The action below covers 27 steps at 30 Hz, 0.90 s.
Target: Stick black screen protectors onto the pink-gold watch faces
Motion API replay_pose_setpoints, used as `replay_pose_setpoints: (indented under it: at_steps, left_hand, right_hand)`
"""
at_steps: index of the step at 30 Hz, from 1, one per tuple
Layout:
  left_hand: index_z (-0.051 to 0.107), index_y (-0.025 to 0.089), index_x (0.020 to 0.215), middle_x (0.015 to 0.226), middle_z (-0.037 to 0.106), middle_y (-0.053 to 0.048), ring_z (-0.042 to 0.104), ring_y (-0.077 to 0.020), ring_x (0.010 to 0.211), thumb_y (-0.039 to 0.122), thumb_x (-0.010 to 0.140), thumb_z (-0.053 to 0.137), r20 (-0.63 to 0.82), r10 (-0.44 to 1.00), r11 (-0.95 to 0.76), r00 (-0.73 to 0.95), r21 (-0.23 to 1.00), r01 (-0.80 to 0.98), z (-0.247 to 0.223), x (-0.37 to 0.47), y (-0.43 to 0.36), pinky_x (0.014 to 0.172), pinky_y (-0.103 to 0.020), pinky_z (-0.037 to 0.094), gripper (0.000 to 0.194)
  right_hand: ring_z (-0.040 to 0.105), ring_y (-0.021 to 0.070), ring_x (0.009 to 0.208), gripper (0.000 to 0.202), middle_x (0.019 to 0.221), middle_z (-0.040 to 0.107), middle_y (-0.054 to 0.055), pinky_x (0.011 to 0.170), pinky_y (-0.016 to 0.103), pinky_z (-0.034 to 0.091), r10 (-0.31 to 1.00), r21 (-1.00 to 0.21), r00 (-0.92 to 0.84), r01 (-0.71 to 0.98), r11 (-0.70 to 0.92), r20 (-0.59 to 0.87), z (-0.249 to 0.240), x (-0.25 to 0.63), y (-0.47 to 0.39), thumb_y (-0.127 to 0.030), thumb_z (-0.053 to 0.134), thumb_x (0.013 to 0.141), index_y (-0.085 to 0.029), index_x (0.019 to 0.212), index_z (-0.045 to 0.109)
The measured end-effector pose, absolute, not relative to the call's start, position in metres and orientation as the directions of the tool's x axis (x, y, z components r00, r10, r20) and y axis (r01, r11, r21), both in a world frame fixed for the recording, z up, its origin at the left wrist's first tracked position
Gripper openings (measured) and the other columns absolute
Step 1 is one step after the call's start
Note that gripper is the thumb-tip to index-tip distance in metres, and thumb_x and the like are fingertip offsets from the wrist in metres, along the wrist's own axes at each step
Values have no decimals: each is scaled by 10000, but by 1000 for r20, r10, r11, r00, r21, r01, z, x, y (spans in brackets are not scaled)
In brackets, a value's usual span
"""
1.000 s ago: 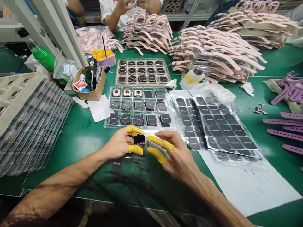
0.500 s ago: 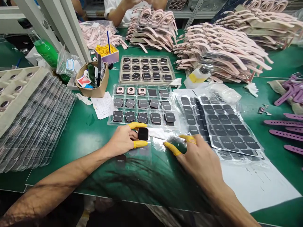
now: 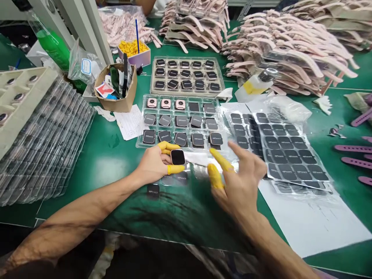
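Observation:
Between the yellow-sleeved thumb and finger of my left hand (image 3: 152, 164) is a smartwatch case (image 3: 178, 157), its dark screen facing up. My right hand (image 3: 240, 176), also with yellow finger cots, is raised to the right of it, fingers apart and holding nothing. Just beyond both hands lies a clear tray (image 3: 139, 141) of watch cases, most topped with dark square films and a few showing pink backs. Under the left hand are dark printed film squares (image 3: 153, 190) on clear sheet. A white cloth-like strip (image 3: 199, 158) lies behind the watch case.
Sheets of dark square stickers (image 3: 286, 157) lie on the right over white paper (image 3: 314, 221). Stacked trays (image 3: 43, 147) rise at the left. Farther back are a cardboard box (image 3: 116, 102), a second watch tray (image 3: 188, 91), a liquid bottle (image 3: 255, 85) and piled pink straps (image 3: 285, 50).
My right hand has lifted from the clear plastic by the white strip, its fingers spreading. My left hand still holds the watch case. The camera view has shifted slightly.

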<state>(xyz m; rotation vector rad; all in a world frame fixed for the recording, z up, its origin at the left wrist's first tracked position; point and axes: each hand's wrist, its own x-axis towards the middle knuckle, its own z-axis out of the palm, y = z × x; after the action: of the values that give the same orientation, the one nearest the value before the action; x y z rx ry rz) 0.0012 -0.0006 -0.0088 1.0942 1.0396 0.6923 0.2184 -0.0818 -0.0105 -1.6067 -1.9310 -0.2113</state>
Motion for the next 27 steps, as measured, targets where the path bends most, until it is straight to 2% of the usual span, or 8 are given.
replay_pose_setpoints:
  at_steps: [3,5,8,12,16,21,24,27]
  left_hand:
    - [678,153,1156,867,771,-34,719,-161,763,132,620,953,-314,901,333,298,943,-12,-8,4,-3,781,-318,582,603]
    - [669,146,1163,940,780,-54,721,-160,784,94,630,936,-331,900,355,283,934,-38,-6,4,-5,786,-314,575,598]
    - [668,143,1150,1022,778,-67,699,-139,769,56,622,926,-378,872,414,312,909,-56,-2,2,-5,751,-296,558,593]
    - [680,157,1086,972,755,-30,648,-106,711,46,589,938,-423,831,481,362,873,-82,1,-3,1,714,-285,548,571]
    - [683,156,1076,929,748,-16,661,-108,734,23,540,960,-440,806,521,395,845,-123,2,-6,7,757,-289,568,618]
    - [697,169,1064,931,755,-28,667,-108,724,51,496,995,-426,815,509,393,851,-132,-1,-7,8,739,-274,567,652]
    - [722,139,1127,945,768,-53,671,-113,706,90,533,977,-351,837,409,420,911,-54,-6,-7,4,719,-270,552,648]
    - [743,143,1212,847,776,-36,698,-148,720,160,621,930,-298,837,279,458,954,111,-9,-7,-1,727,-281,537,620]
  right_hand:
    - [718,307,1060,468,1193,751,83,844,495,626,856,-476,-223,753,455,466,-9,191,-108,-245,660,965,-344,1420,610]
    - [723,310,1111,454,1174,786,67,873,484,641,846,-529,-357,664,529,397,-14,169,-115,-286,684,966,-313,1413,607]
    - [714,313,1120,359,1122,818,51,884,492,630,849,-522,-342,675,521,404,-23,148,-108,-334,732,958,-299,1308,661]
    - [693,241,860,168,905,816,8,717,408,571,880,-532,-272,714,456,389,-24,145,-88,-260,799,910,-270,1062,729]
    - [613,185,729,123,743,766,-33,646,354,481,802,-498,-308,654,569,512,-21,147,-77,-171,757,929,-266,1004,736]
    - [693,239,898,219,928,846,-27,796,432,545,696,-416,-371,597,686,615,1,148,-93,-183,586,1005,-332,1060,737]
    - [724,233,873,193,928,834,-22,798,417,604,769,-636,-395,434,638,502,30,161,-105,-286,580,1023,-392,1028,740]
    - [706,180,713,110,817,783,-36,655,324,608,934,-938,-306,231,260,184,43,183,-91,-287,711,943,-389,928,749]
